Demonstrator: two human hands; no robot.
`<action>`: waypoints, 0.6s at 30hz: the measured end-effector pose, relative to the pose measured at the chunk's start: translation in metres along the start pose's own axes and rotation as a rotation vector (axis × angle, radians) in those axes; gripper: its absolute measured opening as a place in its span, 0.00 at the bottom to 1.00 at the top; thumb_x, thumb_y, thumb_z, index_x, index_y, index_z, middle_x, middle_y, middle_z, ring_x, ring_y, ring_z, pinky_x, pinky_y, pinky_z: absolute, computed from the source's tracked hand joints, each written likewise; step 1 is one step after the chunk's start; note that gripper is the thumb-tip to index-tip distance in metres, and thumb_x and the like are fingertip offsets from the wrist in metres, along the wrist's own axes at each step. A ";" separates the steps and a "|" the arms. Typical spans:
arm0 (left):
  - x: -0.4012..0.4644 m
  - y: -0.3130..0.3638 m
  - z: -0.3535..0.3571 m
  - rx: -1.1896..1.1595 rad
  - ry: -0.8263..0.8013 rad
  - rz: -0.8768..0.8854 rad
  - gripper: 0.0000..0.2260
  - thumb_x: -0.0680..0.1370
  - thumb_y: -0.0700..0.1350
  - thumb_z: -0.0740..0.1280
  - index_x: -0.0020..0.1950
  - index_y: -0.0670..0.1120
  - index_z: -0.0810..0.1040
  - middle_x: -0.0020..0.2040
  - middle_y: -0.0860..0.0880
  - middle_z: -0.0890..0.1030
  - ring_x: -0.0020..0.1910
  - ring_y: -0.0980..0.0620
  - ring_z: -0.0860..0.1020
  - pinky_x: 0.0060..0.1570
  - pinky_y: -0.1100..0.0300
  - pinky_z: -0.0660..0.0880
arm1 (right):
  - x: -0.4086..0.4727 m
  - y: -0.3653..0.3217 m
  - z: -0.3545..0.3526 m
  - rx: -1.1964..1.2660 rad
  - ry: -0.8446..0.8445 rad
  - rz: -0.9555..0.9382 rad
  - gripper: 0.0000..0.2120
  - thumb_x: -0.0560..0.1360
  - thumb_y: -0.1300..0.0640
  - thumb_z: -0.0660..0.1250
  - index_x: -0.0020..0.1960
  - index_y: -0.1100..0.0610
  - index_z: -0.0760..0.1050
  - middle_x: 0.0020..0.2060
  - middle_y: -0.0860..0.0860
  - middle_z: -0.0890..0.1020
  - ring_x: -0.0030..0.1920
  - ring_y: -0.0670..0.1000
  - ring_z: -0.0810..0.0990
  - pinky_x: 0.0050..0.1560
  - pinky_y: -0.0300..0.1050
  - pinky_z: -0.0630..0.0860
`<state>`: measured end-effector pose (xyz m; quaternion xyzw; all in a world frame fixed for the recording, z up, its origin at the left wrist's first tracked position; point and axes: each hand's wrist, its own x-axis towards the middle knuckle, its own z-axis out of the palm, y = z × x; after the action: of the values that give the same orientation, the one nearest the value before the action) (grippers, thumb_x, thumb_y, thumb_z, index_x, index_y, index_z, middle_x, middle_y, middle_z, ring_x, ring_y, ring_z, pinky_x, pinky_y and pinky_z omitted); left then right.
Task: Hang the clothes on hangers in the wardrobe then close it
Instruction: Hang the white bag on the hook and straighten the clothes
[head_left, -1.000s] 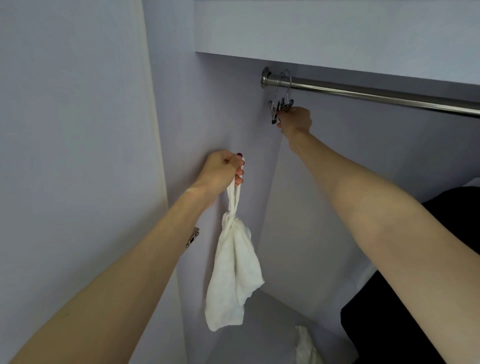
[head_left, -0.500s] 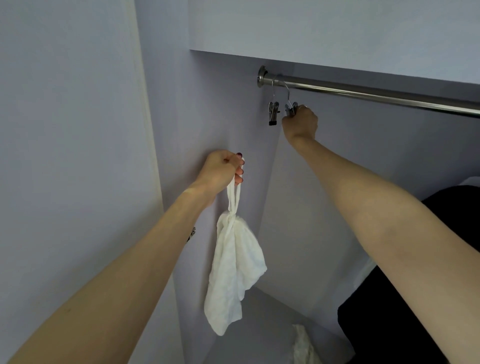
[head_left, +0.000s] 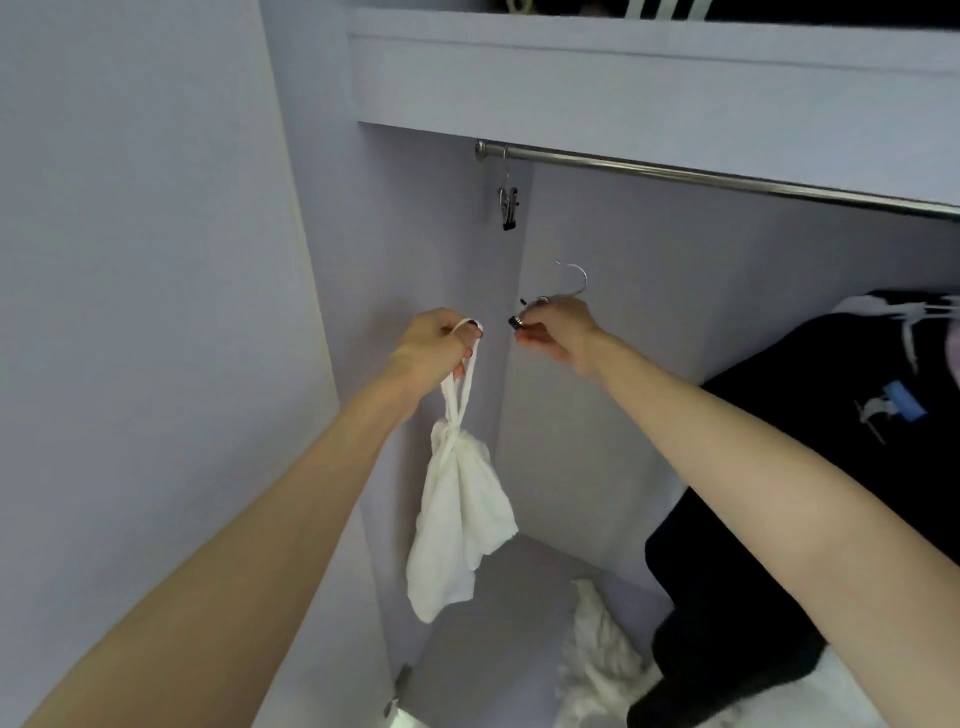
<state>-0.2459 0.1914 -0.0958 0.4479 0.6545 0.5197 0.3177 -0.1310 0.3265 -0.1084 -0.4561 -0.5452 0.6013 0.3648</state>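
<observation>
I am gripping the straps of a white garment (head_left: 460, 514) in my left hand (head_left: 434, 347), fingers curled round them, so it is hanging near the left wall of the wardrobe (head_left: 415, 234). My right hand (head_left: 558, 332) is pinching a metal clip hanger (head_left: 550, 301) below the rail (head_left: 727, 179), its hook pointing up. A second clip hanger (head_left: 508, 200) is dangling from the rail's left end. White cloth (head_left: 597, 660) is lying on the wardrobe floor beside a black garment (head_left: 831, 493)
</observation>
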 end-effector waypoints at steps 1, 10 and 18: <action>-0.007 0.001 -0.001 0.016 -0.018 0.005 0.09 0.78 0.40 0.63 0.37 0.45 0.73 0.30 0.48 0.73 0.27 0.52 0.72 0.35 0.62 0.70 | -0.014 0.005 -0.002 0.052 -0.040 0.052 0.08 0.75 0.70 0.62 0.40 0.61 0.71 0.38 0.57 0.78 0.34 0.51 0.78 0.31 0.39 0.80; -0.064 0.006 -0.002 0.073 -0.173 0.076 0.11 0.77 0.38 0.63 0.36 0.47 0.75 0.29 0.51 0.73 0.26 0.60 0.71 0.31 0.72 0.70 | -0.103 0.033 -0.002 0.201 -0.306 0.130 0.10 0.80 0.54 0.60 0.49 0.60 0.76 0.45 0.58 0.83 0.48 0.57 0.82 0.57 0.50 0.77; -0.087 0.007 -0.015 0.165 -0.113 0.102 0.11 0.79 0.41 0.60 0.38 0.48 0.74 0.32 0.51 0.72 0.32 0.54 0.69 0.36 0.64 0.67 | -0.144 0.030 0.009 0.350 -0.344 0.135 0.16 0.81 0.48 0.55 0.48 0.60 0.73 0.34 0.54 0.74 0.25 0.48 0.72 0.30 0.38 0.72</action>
<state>-0.2227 0.1067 -0.0892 0.5340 0.6525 0.4534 0.2891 -0.0916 0.1844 -0.1164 -0.3126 -0.4549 0.7784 0.2991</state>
